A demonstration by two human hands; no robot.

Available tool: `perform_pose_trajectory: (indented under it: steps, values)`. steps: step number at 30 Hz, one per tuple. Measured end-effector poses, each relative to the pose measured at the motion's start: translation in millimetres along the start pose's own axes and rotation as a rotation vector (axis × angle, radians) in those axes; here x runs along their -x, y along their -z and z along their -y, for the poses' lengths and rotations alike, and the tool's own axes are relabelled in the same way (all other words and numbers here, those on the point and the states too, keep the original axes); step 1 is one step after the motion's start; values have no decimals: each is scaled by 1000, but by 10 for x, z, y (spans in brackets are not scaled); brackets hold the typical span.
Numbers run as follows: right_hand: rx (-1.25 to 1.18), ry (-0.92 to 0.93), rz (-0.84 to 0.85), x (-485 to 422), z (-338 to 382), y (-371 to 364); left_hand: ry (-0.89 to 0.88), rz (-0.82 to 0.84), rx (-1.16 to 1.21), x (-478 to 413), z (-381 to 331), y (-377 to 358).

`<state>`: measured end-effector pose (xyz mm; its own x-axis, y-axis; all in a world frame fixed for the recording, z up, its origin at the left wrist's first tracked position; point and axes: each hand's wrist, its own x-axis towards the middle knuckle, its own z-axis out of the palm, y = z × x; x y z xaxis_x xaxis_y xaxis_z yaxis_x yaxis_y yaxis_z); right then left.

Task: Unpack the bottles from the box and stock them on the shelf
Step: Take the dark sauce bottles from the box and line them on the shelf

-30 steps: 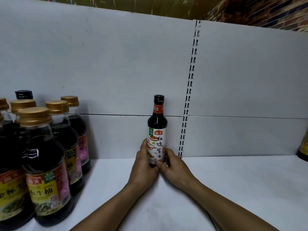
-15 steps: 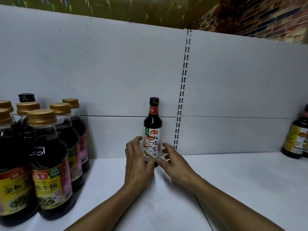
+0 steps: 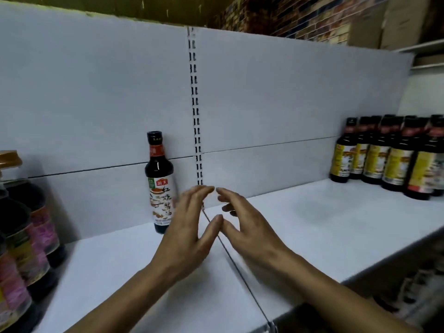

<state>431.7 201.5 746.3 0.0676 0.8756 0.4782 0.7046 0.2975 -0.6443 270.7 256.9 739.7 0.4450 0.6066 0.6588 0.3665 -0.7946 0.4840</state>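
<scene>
Step in hand, as judged: one bottle placed, both hands clear of it. Next move, as judged: withdrawal from the shelf (image 3: 324, 224) without brushing the tall, narrow-based bottle; then a reach for another, to be set beside this one; no box in view.

Far left: large dark bottles (image 3: 24, 227) with gold caps, crowded together on the shelf; partly cut off by the frame edge.

Left of centre: slim soy sauce bottle (image 3: 159, 186) with black cap, red neck band and white label; upright on the shelf, close against the back panel (image 3: 96, 92); well apart from both bottle groups; free of any grip.

Just right of it: left hand (image 3: 189, 234), palm turned inward, fingers extended and gently arched, holding nothing; finger edge just beside the label, contact not to be settled owing to blur.

Behind the hands: slotted upright (image 3: 195, 104) dividing the back panel.

Right of that seam: right hand (image 3: 247, 229) in mirror pose, fingers spread and loosely bent, likewise empty; thumb tips and forefinger tips of the two hands near or touching, enclosing a vacant gap.

Far right: row of smaller yellow-labelled bottles (image 3: 384, 162), standing against the back panel.
</scene>
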Motion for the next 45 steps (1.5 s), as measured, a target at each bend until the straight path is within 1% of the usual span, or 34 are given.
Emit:
perform_pose_trajectory:
  steps: [4, 9, 12, 15, 20, 23, 28, 33, 36, 40, 45]
  values:
    - [45, -14, -62, 345, -77, 396, -63, 109, 44, 6, -439, -150]
    - [94, -71, -143, 804, -235, 864, 11, 162, 241, 15, -925, -556]
    - [101, -124, -200, 1127, -363, 1170, -3, 196, 316, 67, -1249, -879]
    - [110, -202, -256, 1564, -531, 1527, 18, 246, 441, 186, -1638, -1291]
    - [164, -375, -294, 2467, -828, 2139, 82, 418, 621, 499, -2335, -2108]
    - [164, -488, -310, 2990, -971, 2413, 92, 512, 646, 746, -2671, -2574]
    - [242, -648, -322, 3842, -1151, 2755, 143, 712, 739, 1226, -3179, -3247]
    - [264, -798, -382, 4489, -1334, 2860, 162, 864, 770, 1610, -3461, -3729]
    - [261, -903, -417, 4794, -1509, 2802, 145, 960, 744, 1812, -3491, -3986]
    - [218, -1056, -439, 5157, -1815, 2560, 136, 1100, 727, 2107, -3300, -4389]
    - [132, -1215, -476, 5490, -2252, 2122, 201, 1267, 663, 2501, -2931, -4774]
